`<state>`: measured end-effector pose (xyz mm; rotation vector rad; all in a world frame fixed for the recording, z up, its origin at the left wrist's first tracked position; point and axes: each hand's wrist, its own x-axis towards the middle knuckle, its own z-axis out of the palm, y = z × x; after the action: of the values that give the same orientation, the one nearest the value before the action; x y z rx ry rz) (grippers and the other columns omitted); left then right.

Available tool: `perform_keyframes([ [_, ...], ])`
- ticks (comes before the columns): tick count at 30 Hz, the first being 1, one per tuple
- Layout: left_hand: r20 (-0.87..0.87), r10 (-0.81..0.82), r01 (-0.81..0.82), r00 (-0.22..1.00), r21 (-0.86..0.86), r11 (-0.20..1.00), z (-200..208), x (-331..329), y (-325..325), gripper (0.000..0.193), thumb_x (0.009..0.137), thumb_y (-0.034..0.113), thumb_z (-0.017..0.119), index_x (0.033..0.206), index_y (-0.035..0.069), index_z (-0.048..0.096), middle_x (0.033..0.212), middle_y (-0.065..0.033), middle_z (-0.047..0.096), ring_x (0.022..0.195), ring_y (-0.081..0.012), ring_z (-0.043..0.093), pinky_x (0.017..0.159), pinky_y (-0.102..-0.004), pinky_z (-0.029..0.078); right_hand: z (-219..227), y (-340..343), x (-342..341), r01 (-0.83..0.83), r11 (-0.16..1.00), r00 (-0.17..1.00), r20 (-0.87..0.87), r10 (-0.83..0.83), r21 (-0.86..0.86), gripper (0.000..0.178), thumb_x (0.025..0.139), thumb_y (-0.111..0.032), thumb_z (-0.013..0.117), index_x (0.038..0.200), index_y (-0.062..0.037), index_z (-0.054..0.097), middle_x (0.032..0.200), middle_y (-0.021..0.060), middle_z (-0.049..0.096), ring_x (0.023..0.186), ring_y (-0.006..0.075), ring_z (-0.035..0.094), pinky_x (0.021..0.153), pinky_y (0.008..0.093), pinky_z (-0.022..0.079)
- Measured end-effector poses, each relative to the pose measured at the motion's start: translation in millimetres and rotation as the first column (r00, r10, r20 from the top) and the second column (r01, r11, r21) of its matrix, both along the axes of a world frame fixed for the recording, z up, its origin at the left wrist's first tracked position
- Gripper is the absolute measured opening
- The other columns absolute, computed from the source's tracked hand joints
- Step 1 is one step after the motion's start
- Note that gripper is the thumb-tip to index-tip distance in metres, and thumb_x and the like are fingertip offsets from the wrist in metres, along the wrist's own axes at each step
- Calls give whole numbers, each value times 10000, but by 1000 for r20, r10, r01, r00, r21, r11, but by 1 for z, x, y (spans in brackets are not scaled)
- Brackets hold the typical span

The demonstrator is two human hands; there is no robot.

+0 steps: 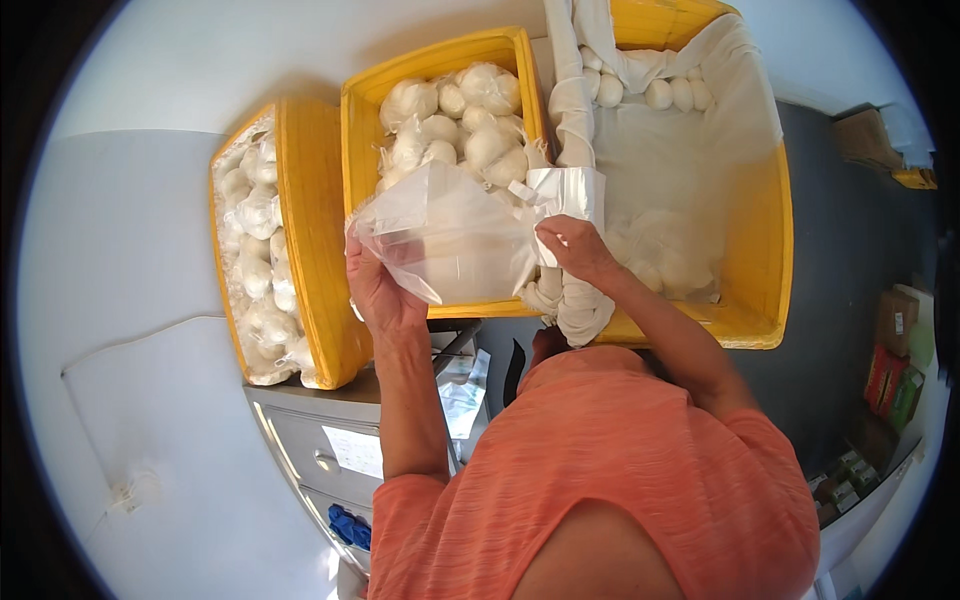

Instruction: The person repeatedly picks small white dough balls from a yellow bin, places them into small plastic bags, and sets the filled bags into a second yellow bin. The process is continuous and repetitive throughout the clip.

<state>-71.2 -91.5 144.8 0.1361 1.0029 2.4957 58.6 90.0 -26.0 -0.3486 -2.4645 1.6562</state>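
Note:
A clear plastic bag is spread wide between my hands, over the middle yellow crate. My left hand grips its left side, with fingers partly hidden behind the film. My right hand is closed in a pinch at the bag's right edge, beside a stack of flat plastic bags lying on the crate rims. Below and behind the bag, the middle yellow crate holds bagged white rounded pieces that look like steamed buns. Whether anything is inside the stretched bag I cannot tell.
The right yellow crate, lined with white cloth, has loose white buns along its far side. On the left, a tilted yellow crate of bagged buns rests on a grey drawer cabinet. Boxes line the right wall.

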Motion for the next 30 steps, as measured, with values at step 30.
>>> perform_keyframes([
  [30, 117, -657, 535, 745, -692, 484, -90, 91, 195, 128, 830, 152, 633, 805, 31, 598, 747, 14, 569, 647, -60, 491, 584, -213, 394, 68, 136, 76, 186, 932, 983, 58, -176, -311, 330, 694, -221, 771, 622, -30, 513, 562, -41, 462, 534, 39, 395, 462, 224, 339],
])
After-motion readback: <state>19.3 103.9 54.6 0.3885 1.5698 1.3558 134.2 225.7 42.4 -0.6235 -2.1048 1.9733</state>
